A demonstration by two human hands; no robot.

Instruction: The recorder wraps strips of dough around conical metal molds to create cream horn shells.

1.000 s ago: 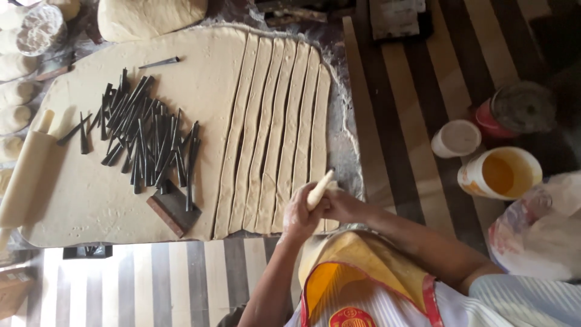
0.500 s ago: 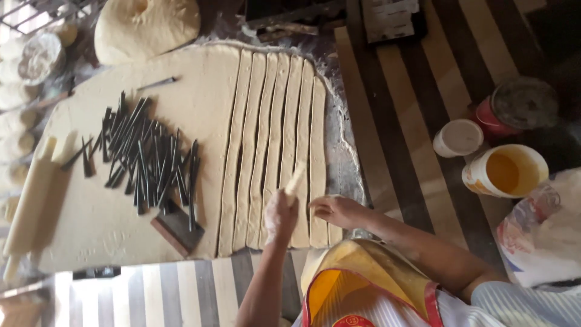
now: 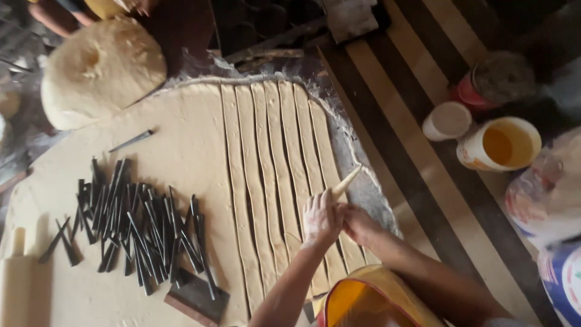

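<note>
at the right edge a round tin (image 3: pixel 493 82) with a red side stands by a small white cup (image 3: pixel 446 120) and a white tub (image 3: pixel 500 143) with yellow stuff in it; the three stand close on the striped floor (image 3: pixel 417 175); below them a clear bag (image 3: pixel 544 194) and a blue and white pack (image 3: pixel 566 278) are cut off by the edge, so their shapes are hard to tell; at the top a pale flat pack (image 3: pixel 354 15) is cut off too.

the left hand (image 3: pixel 321 217) and the right hand (image 3: pixel 358 223) are side by side and touching, both over the near end of the strips (image 3: pixel 278 175); the left fingers are clenched round a pale stick (image 3: pixel 344 183) that pokes up to the right; the right fingers are curled next to them, but i cannot tell if they grasp the stick too.

the big flat dough (image 3: pixel 175 151) lies on the surface; its right part is cut into six long strips; a pile of dark sticks (image 3: pixel 136 221), too many to count, lies on its left part; one dark stick (image 3: pixel 131 140) lies alone above the pile; a dark block (image 3: pixel 196 297) sits below it; one rolling pin (image 3: pixel 15 284) is cut off at the left; one big dough ball (image 3: pixel 100 69) sits at the top left.
</note>
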